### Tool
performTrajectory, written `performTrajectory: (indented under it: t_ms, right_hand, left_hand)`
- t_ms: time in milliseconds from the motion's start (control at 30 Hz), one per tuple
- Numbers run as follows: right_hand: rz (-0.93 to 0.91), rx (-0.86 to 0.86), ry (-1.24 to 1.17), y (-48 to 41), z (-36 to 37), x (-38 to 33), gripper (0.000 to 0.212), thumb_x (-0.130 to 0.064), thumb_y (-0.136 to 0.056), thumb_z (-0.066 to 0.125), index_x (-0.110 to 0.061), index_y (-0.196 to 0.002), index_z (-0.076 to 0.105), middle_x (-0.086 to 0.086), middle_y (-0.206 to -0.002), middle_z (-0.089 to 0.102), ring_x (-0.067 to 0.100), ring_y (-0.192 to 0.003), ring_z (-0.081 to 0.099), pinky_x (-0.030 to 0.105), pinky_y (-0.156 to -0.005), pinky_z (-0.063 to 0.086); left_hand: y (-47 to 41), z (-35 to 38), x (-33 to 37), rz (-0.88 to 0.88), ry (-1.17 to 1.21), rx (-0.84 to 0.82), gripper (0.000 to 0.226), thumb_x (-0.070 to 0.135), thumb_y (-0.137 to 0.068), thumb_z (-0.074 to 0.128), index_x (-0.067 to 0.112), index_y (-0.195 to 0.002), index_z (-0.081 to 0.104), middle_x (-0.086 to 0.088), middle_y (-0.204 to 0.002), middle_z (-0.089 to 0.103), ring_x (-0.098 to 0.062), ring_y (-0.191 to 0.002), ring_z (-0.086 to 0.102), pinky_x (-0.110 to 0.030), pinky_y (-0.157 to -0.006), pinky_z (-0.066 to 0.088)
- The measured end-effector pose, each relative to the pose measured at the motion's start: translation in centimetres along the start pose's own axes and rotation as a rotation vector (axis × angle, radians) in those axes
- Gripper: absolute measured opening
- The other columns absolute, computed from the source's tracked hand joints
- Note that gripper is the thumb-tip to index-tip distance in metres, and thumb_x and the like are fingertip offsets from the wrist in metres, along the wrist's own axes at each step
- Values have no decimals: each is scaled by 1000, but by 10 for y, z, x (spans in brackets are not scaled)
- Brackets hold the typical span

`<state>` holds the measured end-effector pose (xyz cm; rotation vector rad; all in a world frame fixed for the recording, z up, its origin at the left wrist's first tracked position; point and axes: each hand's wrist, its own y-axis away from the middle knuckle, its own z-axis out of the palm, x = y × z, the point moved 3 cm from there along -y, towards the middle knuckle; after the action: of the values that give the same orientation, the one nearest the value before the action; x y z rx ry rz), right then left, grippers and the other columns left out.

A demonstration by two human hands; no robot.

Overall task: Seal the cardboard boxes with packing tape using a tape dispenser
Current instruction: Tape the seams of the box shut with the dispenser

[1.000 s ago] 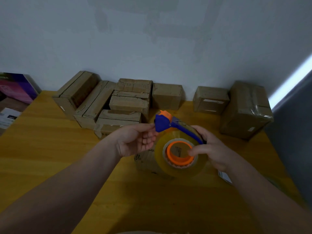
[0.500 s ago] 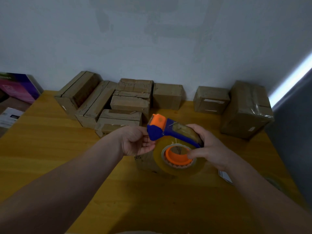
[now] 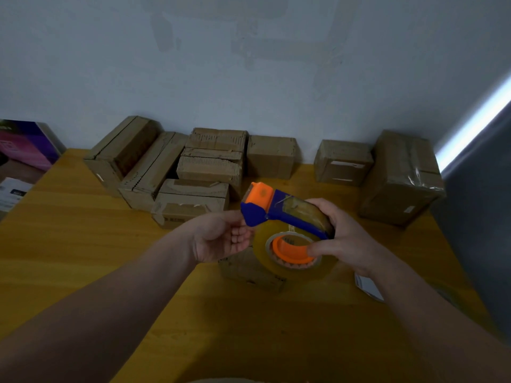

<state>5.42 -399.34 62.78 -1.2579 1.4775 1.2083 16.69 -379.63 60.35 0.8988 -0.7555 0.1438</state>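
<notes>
1. Head view: the right hand (image 3: 351, 239) is gripping the tape dispenser (image 3: 279, 214), fingers curling over its blue frame and thumb pressing the orange core. It is holding the dispenser just above 1 small cardboard box (image 3: 249, 272) on the table (image 3: 83, 244).
2. The left hand (image 3: 221, 239) is lying palm-up, fingers curling beside the dispenser's head; whether they are pinching tape cannot be told.
3. More boxes (image 3: 210, 161) are sitting along the wall.

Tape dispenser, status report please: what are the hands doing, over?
Right hand grips tape dispenser at the roll. Left hand fingertips at its blue head, grip unclear. Small box sits below, partly hidden. Nothing blocking.
</notes>
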Motion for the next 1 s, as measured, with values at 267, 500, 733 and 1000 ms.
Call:
performTrajectory:
  t_ms: [267, 500, 733, 1000]
  right_hand:
    - [-21, 25, 67, -3, 0, -1, 74, 10, -65, 79, -34, -119, 53, -3, -104, 66, 14, -94, 67, 30, -77, 58]
    - [-9, 26, 97, -3, -3, -2, 75, 8, -66, 79, -34, -121, 52, -1, -108, 65, 12, -96, 67, 30, -77, 58]
    - [-4, 19, 147, -4, 0, -5, 74, 8, -66, 80, -34, -121, 51, -1, -108, 64, 10, -94, 66, 32, -79, 59]
    - [-27, 46, 174, -8, 6, -7, 67, -6, -67, 86, -36, -115, 52, -8, -106, 62, 2, -92, 64, 21, -74, 56]
  left_hand:
    - [-1, 1, 5, 92, -92, 119, 18, 4, -93, 46, 7, -94, 63, -9, -84, 65, -17, -75, 63, -29, -64, 53]
    - [-1, -4, 5, 64, -62, 62, 24, 22, -95, 50, 6, -88, 68, -5, -75, 68, -11, -64, 65, -27, -61, 54]
    - [-1, -9, 9, 173, -315, 313, 23, 4, -82, 68, 3, -104, 63, -3, -71, 71, -8, -60, 68, -21, -54, 52]
    - [7, -4, 11, 355, -461, 403, 9, 7, -91, 58, 10, -99, 62, -7, -77, 67, -12, -59, 62, -22, -50, 50]
